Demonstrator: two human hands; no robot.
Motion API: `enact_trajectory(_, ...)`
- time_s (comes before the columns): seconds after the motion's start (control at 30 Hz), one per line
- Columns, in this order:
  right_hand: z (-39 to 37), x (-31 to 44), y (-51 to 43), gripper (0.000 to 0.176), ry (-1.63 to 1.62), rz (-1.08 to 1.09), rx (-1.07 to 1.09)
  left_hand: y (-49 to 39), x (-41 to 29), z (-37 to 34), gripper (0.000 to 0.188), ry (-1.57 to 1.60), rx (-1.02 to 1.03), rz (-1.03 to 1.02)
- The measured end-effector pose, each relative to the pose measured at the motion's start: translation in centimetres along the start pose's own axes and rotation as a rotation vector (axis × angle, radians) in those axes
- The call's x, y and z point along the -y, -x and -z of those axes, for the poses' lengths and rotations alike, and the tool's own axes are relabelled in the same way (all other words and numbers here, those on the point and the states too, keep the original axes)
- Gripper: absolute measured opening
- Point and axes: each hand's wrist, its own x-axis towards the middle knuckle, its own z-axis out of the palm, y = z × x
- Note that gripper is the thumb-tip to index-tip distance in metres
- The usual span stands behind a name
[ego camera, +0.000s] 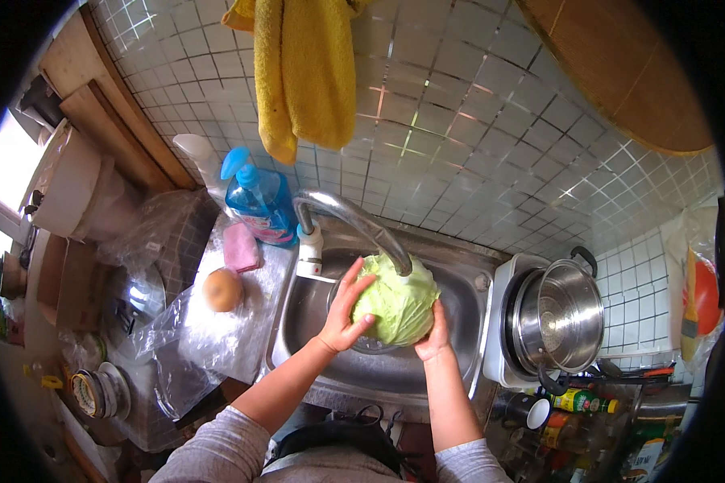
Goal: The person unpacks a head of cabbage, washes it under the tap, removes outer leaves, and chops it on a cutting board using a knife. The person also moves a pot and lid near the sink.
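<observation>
Between my two hands is a pale green head of cabbage (396, 302), held above the basin of a stainless steel sink (453, 362). My left hand (345, 311) presses against its left side with the fingers spread. The right side and underside rest against my right hand (436, 332), whose fingers are partly hidden behind the leaves. A curved metal faucet (353, 208) arches over the cabbage, its spout end right at the top leaves. Part of a round vessel (371, 345) shows below the cabbage; most of it is covered.
Left of the sink are a blue pump bottle (260, 208), a pink sponge (241, 247), a round brown object (222, 290) and a clear plastic bag (169, 332). Stacked steel pots (571, 314) stand to the right, near several bottles (580, 400). A yellow towel (305, 72) hangs on the tiled wall.
</observation>
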Motion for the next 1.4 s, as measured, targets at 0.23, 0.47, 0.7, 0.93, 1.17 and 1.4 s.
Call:
enact_trajectory(0.23, -1.0, 0.7, -0.2, 0.099, 0.313, 0.392, 0.193, 0.6, 1.8, -0.8, 0.068, 0.869, -0.201, 0.934)
enact_trajectory(0.47, -5.1, 2.6, 1.4, 0.087, 0.623, 0.608, 0.228, -0.5, 2.1, -2.0, 0.06, 1.239, -0.191, 0.826)
enact_trajectory(0.7, -4.6, 2.5, 0.6, 0.094, 0.711, 0.577, 0.064, -0.4, 2.2, -2.9, 0.051, 1.215, -0.338, 0.884)
enact_trajectory(0.93, 0.7, 1.2, -0.5, 0.1, 0.235, 0.337, 0.169, 0.5, 0.2, -2.4, 0.056, 0.192, -0.167, 0.461)
enact_trajectory(1.17, 6.0, -1.8, -0.9, 0.089, -0.111, 0.228, 0.231, -1.7, -2.6, -0.8, 0.08, -0.524, 0.403, -0.038)
enact_trajectory(1.4, 6.8, -0.8, -0.8, 0.085, -0.142, 0.191, 0.241, -2.4, -2.7, -1.2, 0.083, -0.423, 0.468, -0.013)
